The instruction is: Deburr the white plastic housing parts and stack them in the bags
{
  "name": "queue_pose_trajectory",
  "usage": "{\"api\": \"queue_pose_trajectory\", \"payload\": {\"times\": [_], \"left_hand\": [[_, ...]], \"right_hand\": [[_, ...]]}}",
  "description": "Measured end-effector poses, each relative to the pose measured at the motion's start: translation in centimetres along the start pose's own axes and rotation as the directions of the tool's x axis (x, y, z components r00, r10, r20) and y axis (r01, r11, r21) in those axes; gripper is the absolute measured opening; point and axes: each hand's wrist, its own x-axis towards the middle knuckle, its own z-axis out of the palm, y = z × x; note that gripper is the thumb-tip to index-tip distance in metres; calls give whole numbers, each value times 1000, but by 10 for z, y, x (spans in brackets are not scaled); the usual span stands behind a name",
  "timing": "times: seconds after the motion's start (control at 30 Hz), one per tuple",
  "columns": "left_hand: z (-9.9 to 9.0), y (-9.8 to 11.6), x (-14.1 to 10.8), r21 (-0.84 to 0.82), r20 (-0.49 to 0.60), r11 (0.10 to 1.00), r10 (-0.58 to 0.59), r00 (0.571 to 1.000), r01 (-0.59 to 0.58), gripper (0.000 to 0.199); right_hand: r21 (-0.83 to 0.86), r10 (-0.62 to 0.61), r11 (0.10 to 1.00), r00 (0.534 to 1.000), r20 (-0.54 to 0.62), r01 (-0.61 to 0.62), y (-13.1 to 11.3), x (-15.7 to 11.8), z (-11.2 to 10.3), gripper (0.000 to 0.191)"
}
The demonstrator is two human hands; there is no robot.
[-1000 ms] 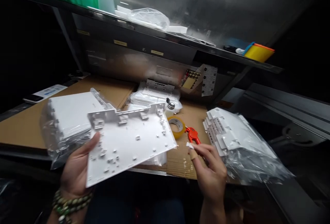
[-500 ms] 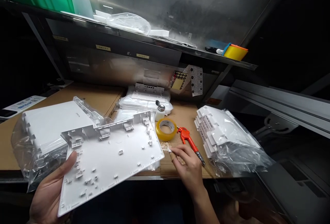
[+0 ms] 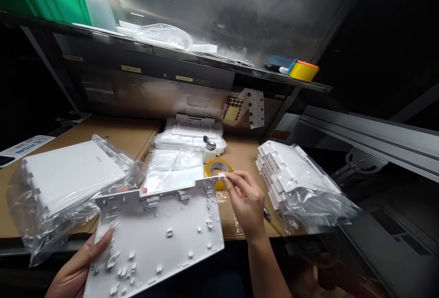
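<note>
A white plastic housing panel [image 3: 154,238], its inner side with small clips and posts facing me, is gripped at its left edge by my left hand [image 3: 80,261]. The thumb lies over the front and fingertips show past the top edge. My right hand [image 3: 247,202] pinches a small white piece, maybe a cloth or tissue scrap [image 3: 222,176], against the panel's upper right corner. Behind that corner lies a roll of yellow tape [image 3: 219,166], partly hidden. A red-handled air gun [image 3: 266,214] is mostly covered by my right hand.
Bagged white panels lie left [image 3: 75,174] and right [image 3: 295,174]. At the back are flat clear bags [image 3: 174,167], a pump bottle [image 3: 210,151] and another white panel [image 3: 194,125]. A metal shelf [image 3: 164,54] above holds a green bin [image 3: 44,0] and a squeeze bottle [image 3: 99,2].
The panel has been lowered and tilted more upright. My right hand has risen, bringing the small white piece from beside the panel to its upper right corner.
</note>
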Motion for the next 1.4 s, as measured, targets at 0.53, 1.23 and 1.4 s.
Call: {"api": "queue_pose_trajectory", "payload": {"times": [0.53, 1.23, 1.4], "left_hand": [[148, -71, -12, 198, -187, 954, 262, 947, -225, 106], [167, -94, 3, 85, 15, 950, 301, 954, -301, 89], [169, -90, 0, 69, 11, 957, 283, 959, -283, 90]], "right_hand": [[136, -241, 961, 971, -15, 240, -48, 12, 8, 27], [44, -312, 950, 944, 111, 309, -46, 22, 12, 22], [50, -376, 926, 923, 78, 373, -52, 25, 10, 26]]}}
